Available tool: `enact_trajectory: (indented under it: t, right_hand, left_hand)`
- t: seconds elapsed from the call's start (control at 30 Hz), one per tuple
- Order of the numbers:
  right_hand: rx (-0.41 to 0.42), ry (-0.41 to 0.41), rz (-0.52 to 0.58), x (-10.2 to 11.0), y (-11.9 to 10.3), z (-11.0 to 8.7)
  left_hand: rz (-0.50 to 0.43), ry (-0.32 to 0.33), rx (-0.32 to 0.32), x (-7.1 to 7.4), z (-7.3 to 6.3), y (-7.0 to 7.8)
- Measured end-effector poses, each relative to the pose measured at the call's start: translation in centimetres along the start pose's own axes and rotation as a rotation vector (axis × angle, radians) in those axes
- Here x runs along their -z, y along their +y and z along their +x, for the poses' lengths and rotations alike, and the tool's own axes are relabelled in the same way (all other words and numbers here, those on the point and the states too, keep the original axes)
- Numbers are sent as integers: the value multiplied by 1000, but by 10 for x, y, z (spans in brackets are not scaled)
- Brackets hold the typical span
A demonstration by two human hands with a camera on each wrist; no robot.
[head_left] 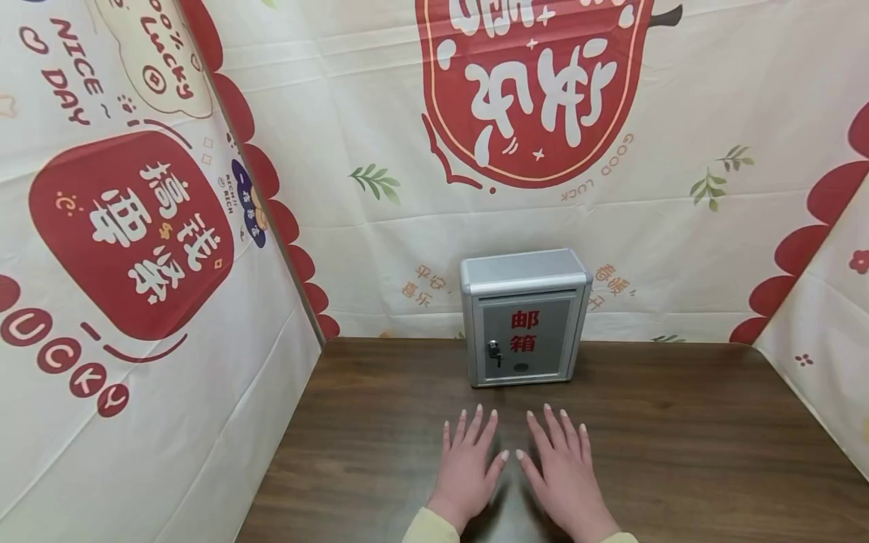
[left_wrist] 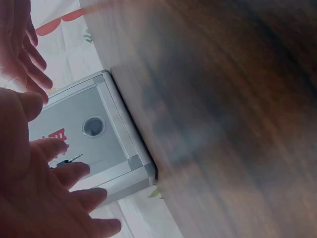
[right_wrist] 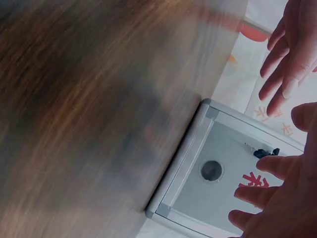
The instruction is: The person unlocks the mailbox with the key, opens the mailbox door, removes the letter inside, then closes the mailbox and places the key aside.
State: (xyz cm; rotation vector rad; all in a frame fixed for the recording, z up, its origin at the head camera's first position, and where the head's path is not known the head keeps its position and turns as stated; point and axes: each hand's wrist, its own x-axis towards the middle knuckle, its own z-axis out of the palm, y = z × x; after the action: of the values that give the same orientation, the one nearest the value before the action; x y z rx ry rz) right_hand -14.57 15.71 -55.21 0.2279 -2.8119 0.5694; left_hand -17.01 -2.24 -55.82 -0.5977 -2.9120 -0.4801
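A silver-grey metal mailbox (head_left: pixel 494 309) with red characters on its door stands upright at the back of the wooden table. Keys (head_left: pixel 496 352) hang from the lock on the door's left side, and a dark round hole (left_wrist: pixel 93 127) shows low on the door. My left hand (head_left: pixel 465 467) is in front of the mailbox, palm down, fingers spread and straight, holding nothing. Beside it, my right hand (head_left: pixel 563 475) has the same pose, also with nothing in it. The thumbs point toward each other with a small gap between them. Both hands are apart from the mailbox.
The brown wooden tabletop (head_left: pixel 679 422) extends to both sides of the hands. Behind the mailbox hangs a white printed cloth (head_left: pixel 380 256); another cloth wall (head_left: pixel 224 422) borders the table on the left, and one (head_left: pixel 824 362) on the right.
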Motion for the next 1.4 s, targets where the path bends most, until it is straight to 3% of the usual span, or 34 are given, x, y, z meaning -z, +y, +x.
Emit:
enact_trajectory:
  t: [0.23, 0.43, 0.63, 0.87, 1.0, 1.23, 1.4]
  right_hand:
    - [9, 32, 26, 10, 11, 8]
    - [56, 125, 26, 31, 28, 26]
    - [76, 177, 39, 73, 43, 57]
    - [85, 273, 79, 119, 51, 103]
    - [91, 291, 118, 136, 49, 128]
    - [64, 251, 185, 147, 44, 161]
    - [43, 214, 221, 150, 41, 176]
  left_hand:
    - [-99, 62, -18, 7, 7, -3]
    - [-192, 95, 37, 24, 25, -11]
    - [-310, 132, 77, 63, 55, -20]
    - [-378, 215, 54, 113, 94, -23]
    - [-419, 245, 39, 134, 117, -21]
    - [-472, 272, -8, 146, 155, -15]
    - [-496, 268, -16, 145, 170, -12]
